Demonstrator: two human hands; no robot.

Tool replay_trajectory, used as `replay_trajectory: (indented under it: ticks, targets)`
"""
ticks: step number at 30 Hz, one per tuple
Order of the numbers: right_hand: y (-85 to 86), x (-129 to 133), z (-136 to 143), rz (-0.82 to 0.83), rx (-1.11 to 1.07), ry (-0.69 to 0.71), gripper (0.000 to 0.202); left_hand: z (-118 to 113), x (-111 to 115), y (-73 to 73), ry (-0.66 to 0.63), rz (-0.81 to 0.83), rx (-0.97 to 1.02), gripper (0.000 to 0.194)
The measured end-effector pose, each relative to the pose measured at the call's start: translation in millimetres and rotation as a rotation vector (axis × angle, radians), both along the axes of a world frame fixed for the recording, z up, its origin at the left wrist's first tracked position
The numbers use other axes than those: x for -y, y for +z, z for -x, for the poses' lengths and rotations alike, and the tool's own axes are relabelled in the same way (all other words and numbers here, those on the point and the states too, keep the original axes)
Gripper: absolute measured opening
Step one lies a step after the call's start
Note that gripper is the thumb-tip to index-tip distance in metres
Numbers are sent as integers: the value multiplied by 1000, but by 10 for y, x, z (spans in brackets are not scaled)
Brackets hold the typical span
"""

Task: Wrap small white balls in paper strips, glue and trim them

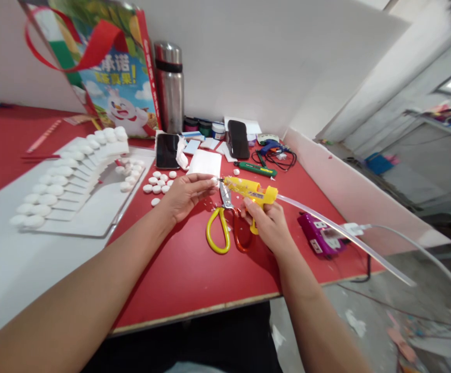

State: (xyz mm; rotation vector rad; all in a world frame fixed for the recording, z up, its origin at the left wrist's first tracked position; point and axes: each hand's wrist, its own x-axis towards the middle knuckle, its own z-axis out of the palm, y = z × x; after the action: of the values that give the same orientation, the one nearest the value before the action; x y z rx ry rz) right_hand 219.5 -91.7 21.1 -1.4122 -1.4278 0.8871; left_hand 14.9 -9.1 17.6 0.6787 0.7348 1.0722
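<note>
My right hand [267,220] is wrapped round a yellow hot glue gun [244,187], and a long clear glue stick [326,228] trails from its back end. In my left hand [192,194] a small white disc [214,181] is pinched between the fingertips, at the glue gun's nozzle. Whether the nozzle touches the disc I cannot tell. Beneath both hands lie scissors [218,232] with one yellow and one red handle. Several loose white discs [155,181] are scattered beside my left wrist. To the left stands a curved white piece [89,178] lined with rows of white discs.
A steel thermos [171,88] and a printed bag [120,93] stand at the back. Two phones [168,151], a green cutter [256,169] and a blue glue gun [270,147] lie beyond my hands. A purple power strip [318,234] with a cord sits at the right edge.
</note>
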Motion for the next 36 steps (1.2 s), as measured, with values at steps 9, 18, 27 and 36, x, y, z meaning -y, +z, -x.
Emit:
replay_trajectory:
  ticks: [9,18,27,36]
  targets:
    - [-5,-7,0,-23,20,-9,43,1,-3,22,7,26,36,17]
    - [54,-64,-115,-100,245,-127,43,-5,-1,40,31,78,69,14]
    - [-2,-323,-643,-16,522,-283,42,-14,4,8,-6,67,41,13]
    - [35,-192,-628,46,728,-345,42,4,32,60,-49,54,41,17]
